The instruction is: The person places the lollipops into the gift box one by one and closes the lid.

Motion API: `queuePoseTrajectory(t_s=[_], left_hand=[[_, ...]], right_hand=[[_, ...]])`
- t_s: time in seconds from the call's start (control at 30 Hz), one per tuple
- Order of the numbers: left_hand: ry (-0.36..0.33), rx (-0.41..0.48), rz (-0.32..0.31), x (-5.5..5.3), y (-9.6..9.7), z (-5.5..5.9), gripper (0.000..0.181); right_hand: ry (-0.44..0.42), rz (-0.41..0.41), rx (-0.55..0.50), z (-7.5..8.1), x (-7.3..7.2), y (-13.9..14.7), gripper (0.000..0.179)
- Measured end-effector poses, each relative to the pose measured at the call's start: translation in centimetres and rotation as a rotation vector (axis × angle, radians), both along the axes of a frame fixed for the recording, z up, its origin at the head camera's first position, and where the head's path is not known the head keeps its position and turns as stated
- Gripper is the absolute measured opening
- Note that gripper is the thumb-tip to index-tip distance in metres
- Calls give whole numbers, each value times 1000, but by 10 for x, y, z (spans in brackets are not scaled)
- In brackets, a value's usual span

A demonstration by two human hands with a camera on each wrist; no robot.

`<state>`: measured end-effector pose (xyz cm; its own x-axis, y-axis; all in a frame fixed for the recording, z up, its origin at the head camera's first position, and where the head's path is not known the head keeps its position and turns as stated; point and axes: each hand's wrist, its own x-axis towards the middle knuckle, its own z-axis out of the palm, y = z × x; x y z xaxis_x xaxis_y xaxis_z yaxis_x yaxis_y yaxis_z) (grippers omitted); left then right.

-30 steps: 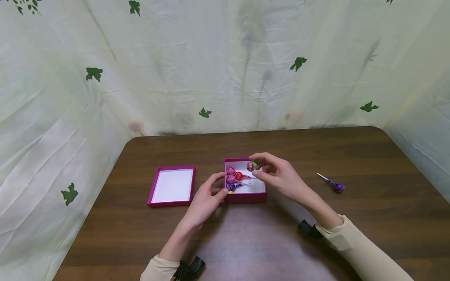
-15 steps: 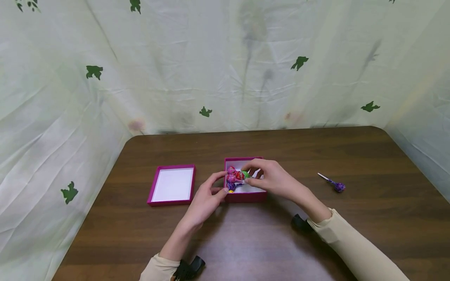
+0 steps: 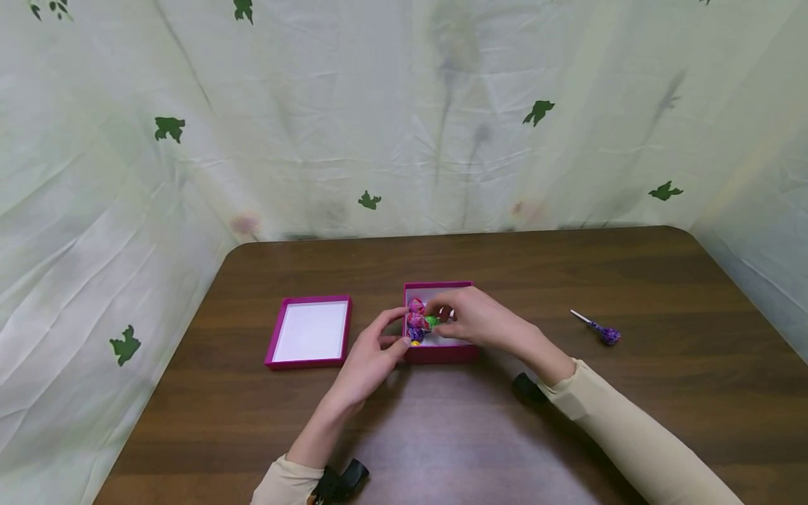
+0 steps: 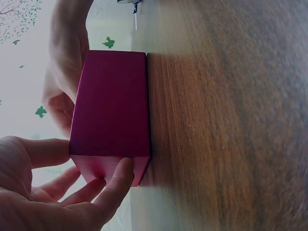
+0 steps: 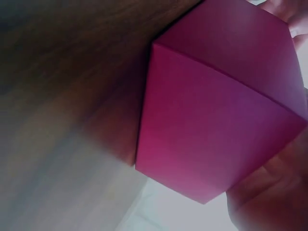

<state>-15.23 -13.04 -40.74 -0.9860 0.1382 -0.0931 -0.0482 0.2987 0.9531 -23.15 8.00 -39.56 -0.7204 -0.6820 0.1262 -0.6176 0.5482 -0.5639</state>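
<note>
An uncovered magenta box (image 3: 442,356) stands mid-table with several wrapped lollipops along its left inner side, pink ones (image 3: 416,306) at the back and a purple one (image 3: 415,334) nearer. My left hand (image 3: 371,356) rests its thumb and fairly straight fingertips on the box's left side and rim; the left wrist view shows the fingers (image 4: 118,180) spread over that side. Over the box's right part, my right hand (image 3: 482,319) pinches a green-and-red lollipop (image 3: 431,322) low among the others. In the right wrist view the box wall (image 5: 211,115) hides the right fingertips.
Left of the box lies its magenta lid (image 3: 309,331), white inside facing up. One purple lollipop (image 3: 609,336) lies alone to the right, stick pointing back left. A pale curtain (image 3: 404,126) with green leaf shapes surrounds the brown table (image 3: 442,428).
My right hand has moved left and down into the box, carrying the green-and-red lollipop from the back right to the pink and purple ones. The left hand stays put.
</note>
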Motion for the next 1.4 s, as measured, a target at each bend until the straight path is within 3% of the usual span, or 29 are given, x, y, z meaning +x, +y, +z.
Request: queuePoseTrajectory(t_s=[0.53, 1.07, 1.4], left_hand=[[-17, -31, 5, -2, 1, 0, 45], [-13, -25, 3, -1, 0, 1, 45], [-15, -32, 2, 0, 0, 1, 46]], right_hand=[[76, -52, 209, -1, -9, -11, 23], [39, -18, 217, 3, -10, -10, 17], [71, 0, 221, 0, -11, -10, 22]])
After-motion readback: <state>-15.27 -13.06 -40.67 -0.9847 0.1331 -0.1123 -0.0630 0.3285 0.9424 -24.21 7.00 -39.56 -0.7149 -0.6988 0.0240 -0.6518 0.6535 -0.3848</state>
